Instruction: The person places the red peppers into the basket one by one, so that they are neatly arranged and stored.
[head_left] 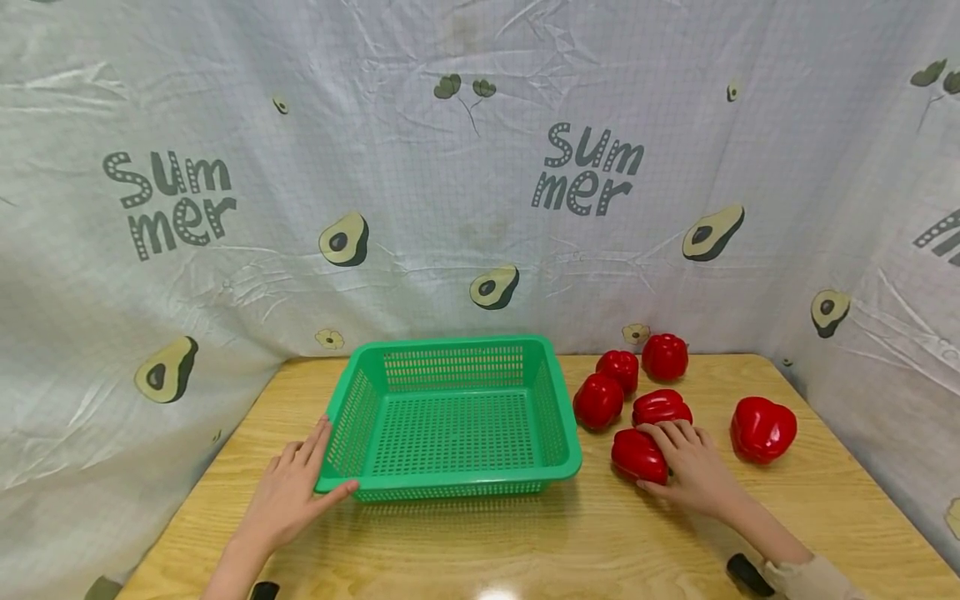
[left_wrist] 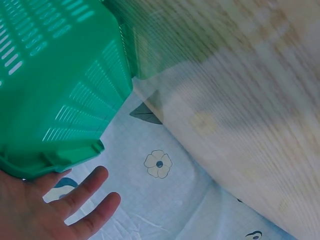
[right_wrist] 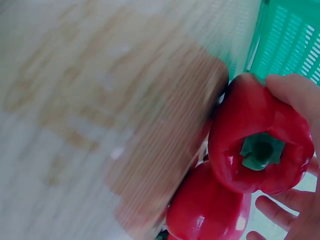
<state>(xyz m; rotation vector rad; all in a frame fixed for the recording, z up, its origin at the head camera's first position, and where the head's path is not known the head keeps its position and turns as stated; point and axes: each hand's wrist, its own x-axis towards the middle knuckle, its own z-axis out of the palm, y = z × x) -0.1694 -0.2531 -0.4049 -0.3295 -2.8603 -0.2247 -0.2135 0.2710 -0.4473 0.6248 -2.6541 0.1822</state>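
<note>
**Inspector A:** Count of items on the worktop (head_left: 525, 533), please.

**Inspector B:** One green basket (head_left: 450, 479), nothing inside it. Six red peppers in total, all on the worktop to the basket's right. Four sit in a loose cluster toward the back: one at the rear (head_left: 664, 357), one beside it (head_left: 618, 369), one nearer the basket (head_left: 597, 401), one lying flat (head_left: 660, 407). A fifth, the lone pepper (head_left: 762, 428), stands apart at the far right.

**Inspector A:** And the sixth?

**Inspector B:** The front pepper (head_left: 638, 456), nearest the person, just right of the basket. The right hand (head_left: 693, 467) is curled round it, thumb and fingers on its sides; the right wrist view shows its green stem facing the camera. It looks to rest on the worktop.

**Inspector A:** Left hand?

**Inspector B:** The left hand (head_left: 292, 492) lies against the basket's near left corner, fingers straight along the rim, thumb touching the front edge. Nothing is clasped.

**Inspector A:** Surroundings?

**Inspector B:** A printed cloth backdrop (head_left: 450, 183) encloses the worktop on three sides.
</note>
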